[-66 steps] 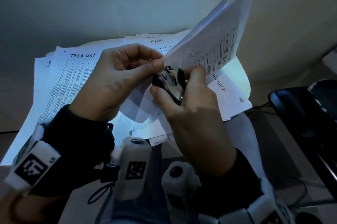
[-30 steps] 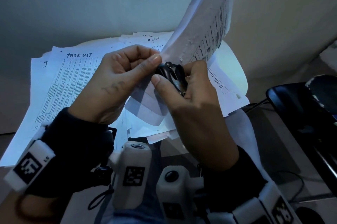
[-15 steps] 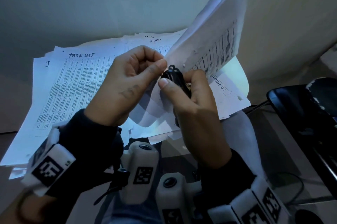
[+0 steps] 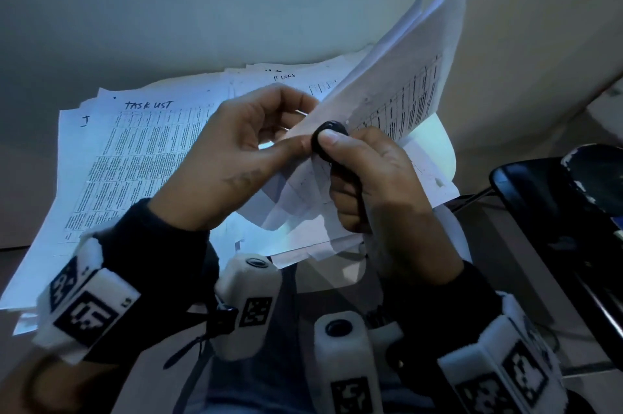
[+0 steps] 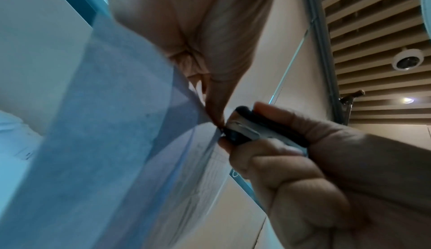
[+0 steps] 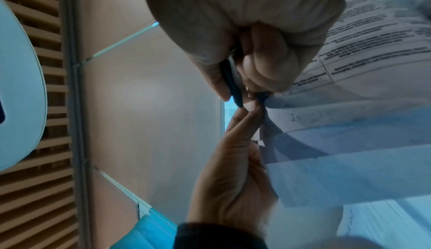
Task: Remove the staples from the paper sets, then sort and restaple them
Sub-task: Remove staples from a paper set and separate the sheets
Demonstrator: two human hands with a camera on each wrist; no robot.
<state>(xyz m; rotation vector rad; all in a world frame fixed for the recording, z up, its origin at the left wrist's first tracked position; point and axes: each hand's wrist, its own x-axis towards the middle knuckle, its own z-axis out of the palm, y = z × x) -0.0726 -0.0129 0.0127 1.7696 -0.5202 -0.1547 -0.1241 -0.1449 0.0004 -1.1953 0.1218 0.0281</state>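
I hold a stapled paper set (image 4: 401,90) up in the air over the table, its printed sheets fanning up to the right. My left hand (image 4: 249,150) pinches the set's corner between thumb and forefinger. My right hand (image 4: 367,177) grips a black staple remover (image 4: 328,140), squeezed closed right at that corner, next to my left thumb tip. From the left wrist, the staple remover (image 5: 254,129) shows its metal inner face against the paper set (image 5: 121,142). From the right wrist, the staple remover (image 6: 233,85) meets the left hand's fingertips (image 6: 247,113). The staple itself is hidden.
Loose printed sheets (image 4: 141,157), one headed "TASK LIST", lie spread on the table (image 4: 168,9) under my hands. A black chair (image 4: 566,211) stands at the right edge. White wrist camera units (image 4: 249,302) sit below my hands.
My right hand has turned the staple remover and squeezed it closed at the corner; earlier its jaws stood apart. The held sheets swung up and back down again. My left pinch stayed on the corner.
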